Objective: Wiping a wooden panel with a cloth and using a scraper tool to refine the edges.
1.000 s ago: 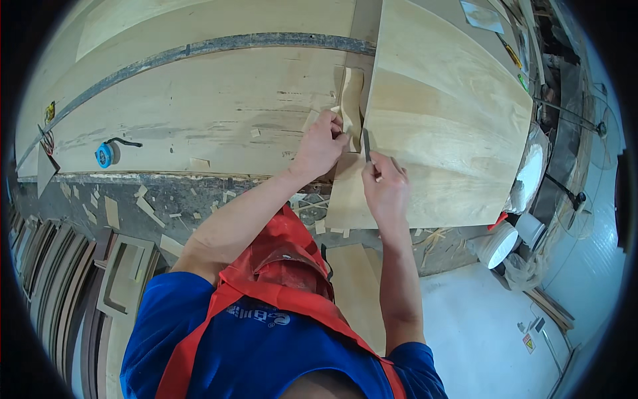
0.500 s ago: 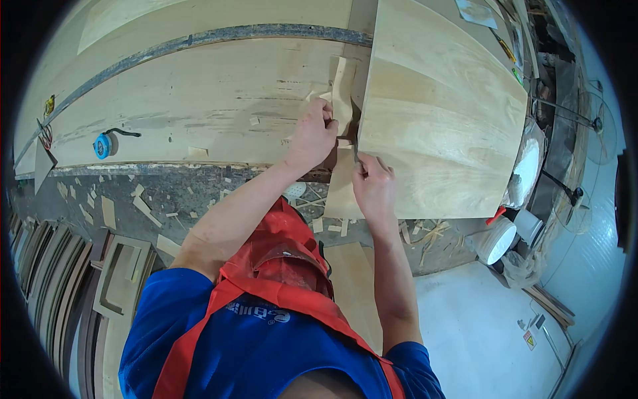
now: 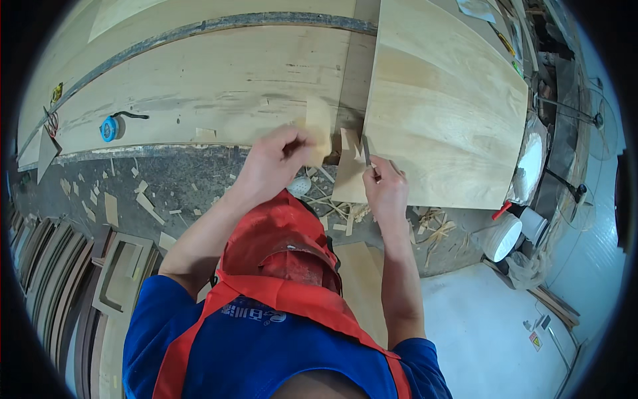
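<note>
the thin wood strip (image 3: 320,126) was pale and yellowish, blurred enough that its exact shape could not be told; it rose just beyond the fingertips of the left hand (image 3: 276,159), which pinched it between thumb and curled fingers. the right hand (image 3: 387,186), well apart from the left, had its fingers closed around a slim dark blade (image 3: 366,149). under and to the right of that hand spread the wooden sheet (image 3: 445,106), pale and faintly grained, and between the two hands a narrow splinter (image 3: 349,143) stood by its left edge, close to the blade. far to the left of the left hand lay a blue tape measure (image 3: 109,128), and beyond both hands ran a long dark bar (image 3: 219,25). nearer the body than the left hand, wood scraps (image 3: 149,207) littered the floor. compared with a second before, the left hand had drawn back leftward and toward the body, away from the sheet's edge, while the right hand stayed near it.
</note>
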`<act>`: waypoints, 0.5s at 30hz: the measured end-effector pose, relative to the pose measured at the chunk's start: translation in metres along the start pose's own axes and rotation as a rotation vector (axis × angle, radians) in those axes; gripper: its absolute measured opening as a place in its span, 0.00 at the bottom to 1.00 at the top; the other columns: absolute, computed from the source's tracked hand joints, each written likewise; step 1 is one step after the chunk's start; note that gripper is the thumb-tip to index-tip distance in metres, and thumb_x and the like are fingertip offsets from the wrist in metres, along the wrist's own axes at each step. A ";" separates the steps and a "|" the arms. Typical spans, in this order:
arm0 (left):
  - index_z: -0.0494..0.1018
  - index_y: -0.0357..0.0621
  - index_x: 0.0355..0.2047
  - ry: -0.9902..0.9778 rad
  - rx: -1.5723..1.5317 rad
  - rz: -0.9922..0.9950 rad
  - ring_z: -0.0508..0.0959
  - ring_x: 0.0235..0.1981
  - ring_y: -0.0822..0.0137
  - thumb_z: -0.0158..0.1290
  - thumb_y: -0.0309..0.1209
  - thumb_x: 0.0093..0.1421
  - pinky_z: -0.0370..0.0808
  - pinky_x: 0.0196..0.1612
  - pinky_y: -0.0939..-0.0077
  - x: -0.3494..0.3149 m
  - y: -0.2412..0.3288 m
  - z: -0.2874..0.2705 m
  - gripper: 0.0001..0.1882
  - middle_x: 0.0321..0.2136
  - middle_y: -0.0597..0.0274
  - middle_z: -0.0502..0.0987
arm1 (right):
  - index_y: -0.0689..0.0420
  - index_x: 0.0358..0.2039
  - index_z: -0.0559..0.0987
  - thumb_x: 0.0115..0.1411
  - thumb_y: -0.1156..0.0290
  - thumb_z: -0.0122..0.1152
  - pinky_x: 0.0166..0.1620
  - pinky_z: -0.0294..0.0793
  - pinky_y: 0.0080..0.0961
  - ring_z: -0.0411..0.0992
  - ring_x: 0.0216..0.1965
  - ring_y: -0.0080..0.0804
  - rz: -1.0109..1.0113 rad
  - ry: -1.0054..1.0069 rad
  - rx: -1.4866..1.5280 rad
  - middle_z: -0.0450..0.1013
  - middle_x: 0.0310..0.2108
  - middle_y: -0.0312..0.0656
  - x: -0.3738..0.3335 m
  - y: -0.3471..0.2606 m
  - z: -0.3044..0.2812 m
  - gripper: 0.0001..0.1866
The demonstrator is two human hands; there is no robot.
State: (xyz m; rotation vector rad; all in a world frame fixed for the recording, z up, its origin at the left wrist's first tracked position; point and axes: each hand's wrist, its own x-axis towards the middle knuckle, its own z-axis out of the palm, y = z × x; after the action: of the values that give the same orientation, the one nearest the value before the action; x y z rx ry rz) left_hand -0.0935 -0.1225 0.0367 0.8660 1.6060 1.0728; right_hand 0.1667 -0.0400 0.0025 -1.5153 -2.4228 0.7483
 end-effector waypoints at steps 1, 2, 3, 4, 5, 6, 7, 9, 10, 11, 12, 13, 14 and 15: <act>0.78 0.37 0.42 -0.081 0.077 -0.052 0.79 0.35 0.72 0.57 0.23 0.66 0.78 0.41 0.73 -0.015 0.001 -0.005 0.05 0.34 0.60 0.80 | 0.59 0.44 0.84 0.58 0.77 0.66 0.44 0.76 0.42 0.80 0.31 0.47 -0.031 0.010 -0.005 0.80 0.30 0.47 -0.003 0.004 0.003 0.12; 0.80 0.37 0.40 -0.163 0.154 -0.104 0.79 0.35 0.72 0.57 0.24 0.67 0.78 0.41 0.73 -0.028 0.001 -0.007 0.04 0.35 0.59 0.81 | 0.59 0.44 0.84 0.59 0.76 0.66 0.44 0.76 0.41 0.80 0.31 0.45 -0.061 0.020 -0.011 0.80 0.30 0.46 -0.008 0.008 0.004 0.12; 0.80 0.37 0.40 -0.159 0.154 -0.100 0.79 0.35 0.72 0.57 0.24 0.67 0.78 0.41 0.73 -0.040 -0.005 -0.008 0.04 0.35 0.59 0.81 | 0.59 0.44 0.84 0.59 0.76 0.66 0.44 0.76 0.41 0.80 0.31 0.45 -0.066 0.022 -0.011 0.80 0.30 0.46 -0.009 0.008 0.004 0.12; 0.80 0.36 0.39 -0.197 0.203 -0.063 0.79 0.35 0.72 0.57 0.25 0.67 0.78 0.42 0.73 -0.053 -0.017 -0.005 0.05 0.35 0.58 0.81 | 0.59 0.44 0.84 0.59 0.76 0.66 0.44 0.76 0.41 0.80 0.31 0.45 -0.059 0.022 -0.019 0.80 0.30 0.46 -0.011 0.008 0.004 0.12; 0.80 0.35 0.39 -0.236 0.254 -0.027 0.80 0.36 0.71 0.57 0.26 0.66 0.78 0.42 0.73 -0.063 -0.032 -0.001 0.06 0.35 0.58 0.82 | 0.59 0.44 0.84 0.59 0.76 0.67 0.44 0.76 0.41 0.80 0.31 0.45 -0.051 0.023 -0.024 0.80 0.30 0.46 -0.013 0.008 0.006 0.12; 0.80 0.34 0.38 -0.275 0.306 0.010 0.80 0.36 0.71 0.58 0.27 0.66 0.78 0.43 0.72 -0.069 -0.044 0.002 0.07 0.36 0.57 0.82 | 0.59 0.44 0.84 0.59 0.76 0.67 0.44 0.76 0.41 0.80 0.31 0.45 -0.044 0.023 -0.029 0.80 0.30 0.46 -0.015 0.007 0.008 0.12; 0.80 0.34 0.38 -0.273 0.307 0.011 0.80 0.36 0.71 0.58 0.27 0.66 0.78 0.43 0.72 -0.071 -0.056 0.006 0.07 0.36 0.57 0.82 | 0.59 0.44 0.84 0.59 0.76 0.67 0.44 0.76 0.41 0.80 0.31 0.45 -0.046 0.024 -0.028 0.80 0.30 0.46 -0.018 0.006 0.008 0.12; 0.79 0.33 0.38 -0.382 0.155 -0.188 0.80 0.36 0.70 0.58 0.28 0.66 0.78 0.43 0.72 -0.071 -0.073 0.020 0.08 0.36 0.55 0.82 | 0.59 0.44 0.84 0.59 0.76 0.66 0.44 0.76 0.41 0.80 0.31 0.45 -0.035 0.022 -0.022 0.80 0.29 0.46 -0.025 0.003 0.002 0.12; 0.79 0.33 0.38 -0.438 0.075 -0.287 0.81 0.36 0.70 0.59 0.29 0.66 0.78 0.43 0.71 -0.070 -0.080 0.029 0.09 0.36 0.55 0.83 | 0.59 0.44 0.84 0.59 0.76 0.66 0.44 0.76 0.41 0.80 0.31 0.45 -0.027 0.021 -0.022 0.80 0.29 0.46 -0.029 0.004 -0.001 0.12; 0.79 0.33 0.38 -0.443 0.073 -0.283 0.81 0.36 0.70 0.59 0.29 0.66 0.78 0.43 0.71 -0.064 -0.083 0.038 0.09 0.36 0.55 0.83 | 0.59 0.44 0.84 0.59 0.76 0.66 0.44 0.76 0.41 0.80 0.31 0.45 -0.024 0.023 -0.026 0.80 0.29 0.46 -0.032 0.004 0.001 0.12; 0.80 0.33 0.38 -0.453 0.087 -0.315 0.81 0.35 0.70 0.59 0.30 0.66 0.78 0.43 0.71 -0.057 -0.086 0.050 0.10 0.34 0.56 0.83 | 0.58 0.44 0.84 0.59 0.76 0.66 0.44 0.76 0.41 0.80 0.31 0.45 -0.027 0.032 -0.030 0.80 0.29 0.45 -0.033 0.005 0.005 0.12; 0.80 0.32 0.39 -0.460 0.103 -0.348 0.81 0.35 0.70 0.60 0.31 0.66 0.78 0.43 0.71 -0.053 -0.089 0.060 0.11 0.33 0.58 0.83 | 0.58 0.44 0.84 0.59 0.77 0.66 0.44 0.76 0.41 0.80 0.31 0.44 -0.031 0.040 -0.031 0.80 0.29 0.45 -0.033 0.005 0.010 0.12; 0.80 0.32 0.39 -0.465 0.103 -0.346 0.81 0.35 0.70 0.60 0.31 0.66 0.78 0.43 0.71 -0.054 -0.094 0.072 0.11 0.33 0.58 0.83 | 0.58 0.44 0.84 0.59 0.77 0.66 0.44 0.76 0.41 0.80 0.30 0.44 -0.035 0.047 -0.032 0.80 0.28 0.45 -0.035 0.005 0.013 0.12; 0.80 0.32 0.39 -0.380 -0.004 -0.350 0.80 0.33 0.70 0.61 0.33 0.66 0.77 0.41 0.71 -0.056 -0.101 0.084 0.13 0.31 0.58 0.83 | 0.58 0.44 0.84 0.59 0.77 0.66 0.44 0.76 0.41 0.80 0.30 0.44 -0.038 0.045 -0.029 0.80 0.28 0.45 -0.038 0.005 0.012 0.12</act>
State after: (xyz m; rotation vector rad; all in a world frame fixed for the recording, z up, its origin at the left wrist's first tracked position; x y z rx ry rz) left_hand -0.0020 -0.1895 -0.0493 0.7019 1.3673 0.6220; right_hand 0.1829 -0.0757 -0.0059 -1.4763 -2.4326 0.6670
